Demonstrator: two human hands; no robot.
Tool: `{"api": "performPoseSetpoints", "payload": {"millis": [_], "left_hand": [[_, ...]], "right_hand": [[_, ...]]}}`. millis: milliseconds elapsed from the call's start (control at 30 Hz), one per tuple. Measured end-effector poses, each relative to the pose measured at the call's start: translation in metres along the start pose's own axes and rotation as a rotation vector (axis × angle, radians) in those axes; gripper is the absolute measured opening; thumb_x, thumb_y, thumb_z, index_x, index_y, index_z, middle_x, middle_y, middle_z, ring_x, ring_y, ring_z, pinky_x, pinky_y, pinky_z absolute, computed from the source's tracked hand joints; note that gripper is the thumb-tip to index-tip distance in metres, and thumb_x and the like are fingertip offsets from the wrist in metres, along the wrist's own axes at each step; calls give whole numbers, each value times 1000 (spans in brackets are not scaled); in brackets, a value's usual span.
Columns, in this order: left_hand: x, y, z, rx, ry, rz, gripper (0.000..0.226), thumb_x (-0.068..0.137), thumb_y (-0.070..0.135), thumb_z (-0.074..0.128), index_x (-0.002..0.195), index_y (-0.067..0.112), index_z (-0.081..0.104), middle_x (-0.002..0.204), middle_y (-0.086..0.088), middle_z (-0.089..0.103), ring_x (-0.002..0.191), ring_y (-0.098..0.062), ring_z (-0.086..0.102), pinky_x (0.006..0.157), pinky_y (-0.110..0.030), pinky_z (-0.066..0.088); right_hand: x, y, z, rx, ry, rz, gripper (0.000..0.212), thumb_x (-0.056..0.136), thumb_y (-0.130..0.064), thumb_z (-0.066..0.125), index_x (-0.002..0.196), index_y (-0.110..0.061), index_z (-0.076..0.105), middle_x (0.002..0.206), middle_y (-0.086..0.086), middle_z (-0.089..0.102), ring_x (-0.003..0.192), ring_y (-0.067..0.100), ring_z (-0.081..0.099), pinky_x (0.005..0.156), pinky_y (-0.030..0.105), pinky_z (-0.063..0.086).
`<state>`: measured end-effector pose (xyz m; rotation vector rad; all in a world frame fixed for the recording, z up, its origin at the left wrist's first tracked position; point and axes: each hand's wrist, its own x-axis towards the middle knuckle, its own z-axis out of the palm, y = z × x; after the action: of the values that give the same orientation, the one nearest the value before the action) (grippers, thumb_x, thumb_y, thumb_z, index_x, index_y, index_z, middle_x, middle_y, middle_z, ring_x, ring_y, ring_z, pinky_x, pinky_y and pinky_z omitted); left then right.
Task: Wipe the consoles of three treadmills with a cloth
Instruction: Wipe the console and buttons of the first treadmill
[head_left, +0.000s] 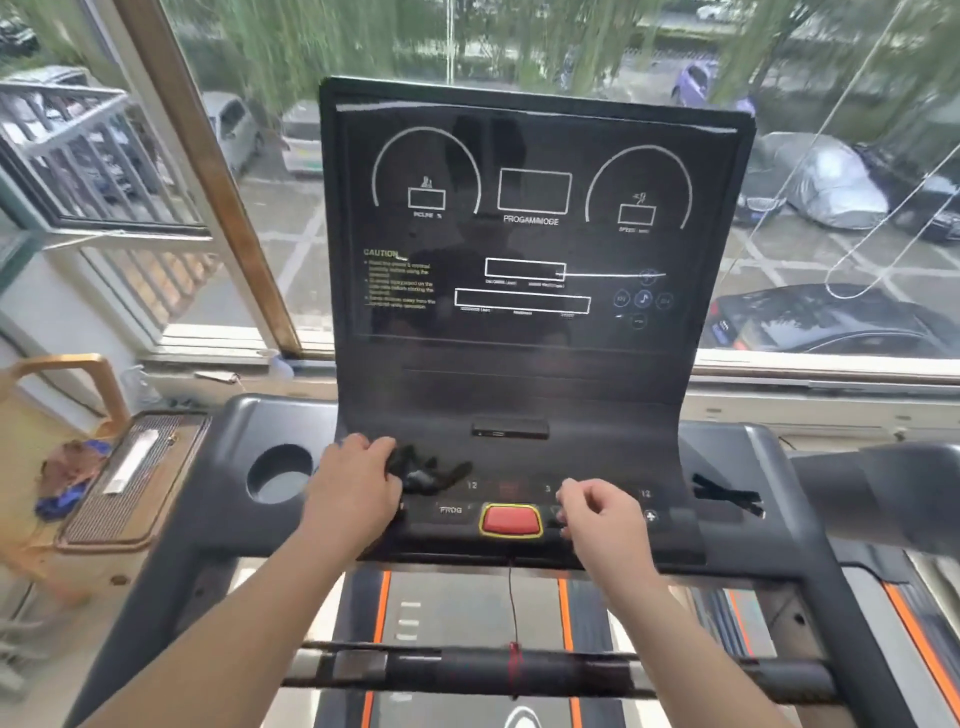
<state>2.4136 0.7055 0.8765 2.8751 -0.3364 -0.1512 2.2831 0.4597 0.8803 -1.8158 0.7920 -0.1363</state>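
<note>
A black treadmill console (530, 379) rises in front of me, its dark display panel printed with white dials and boxes. My left hand (353, 491) presses a crumpled black cloth (428, 473) onto the lower left of the button strip, just above the PROG key. My right hand (602, 514) hovers over the strip to the right of the red stop button (511, 519), fingers curled loosely with nothing visible in them. The cloth's dark colour blends with the console, so its full outline is hard to see.
A round cup holder (279, 473) sits left of the console. A black strap (727, 496) lies in the right tray. A thin red safety cord (513, 613) hangs down to the front handlebar (519, 670). Windows stand behind; a wooden machine (124, 478) with cloths is at left.
</note>
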Motion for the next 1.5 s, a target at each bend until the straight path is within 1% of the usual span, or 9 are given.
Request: {"api": "performPoseSetpoints", "payload": {"millis": [200,433,567,700,833,933,1267,1367,1500], "left_hand": [[-54,-17,19,-110,83,25,27,87,25,60,113,17,63,100,-7,53,93,-28,48,70,-41,51],[-115,23,12,-219,-313,288,19,83,40,53,98,30,58,97,11,53,96,-15,55,81,-31,47],[-92,80,-8,-329,-152,524,17,85,33,54,102,33,60,94,11,52,93,-16,52,80,-33,49],[-46,161,7,-277,-97,655,40,96,29,54,136,28,53,119,0,55,110,-24,49,91,-42,52],[-47,203,49,-109,-242,542,46,98,19,50,144,24,50,129,-7,54,120,-31,46,94,-44,49],[-65,223,60,-141,-256,512,31,93,18,54,124,20,60,121,-8,59,115,-33,51,88,-42,48],[-292,306,46,-643,-623,611,38,75,36,71,112,34,74,97,14,75,92,-8,71,90,-34,58],[-358,319,53,-727,-725,648,37,80,41,76,117,41,71,105,23,75,101,2,68,95,-30,56],[-420,331,51,-813,-939,707,37,90,12,77,118,35,72,109,24,76,105,8,67,92,-14,52]], "right_hand": [[-49,-5,28,89,92,27,35,101,-29,58,82,-1,66,73,14,67,65,16,59,66,41,53],[-92,8,7,189,235,125,27,101,-24,61,82,-10,73,67,2,70,61,13,63,62,32,51],[-110,16,-18,207,246,184,25,100,-18,61,83,-1,70,67,2,68,62,15,61,58,29,48],[-124,32,-43,301,236,285,19,99,-15,62,91,-3,73,72,8,69,64,17,62,60,32,51],[-162,63,-69,273,194,322,21,99,-20,63,83,-12,75,75,9,73,65,18,65,63,36,51],[-195,88,-101,279,207,357,22,100,-22,63,86,-14,77,76,9,75,67,19,68,64,35,53],[-282,151,-206,645,444,418,30,104,-40,58,110,-13,71,104,15,77,96,35,75,83,57,61],[-318,164,-235,804,505,386,32,102,-43,60,112,-15,73,104,11,80,92,25,76,79,46,62],[-382,188,-256,965,674,378,27,95,-33,74,114,-14,74,105,11,80,98,25,77,81,38,62]]}}
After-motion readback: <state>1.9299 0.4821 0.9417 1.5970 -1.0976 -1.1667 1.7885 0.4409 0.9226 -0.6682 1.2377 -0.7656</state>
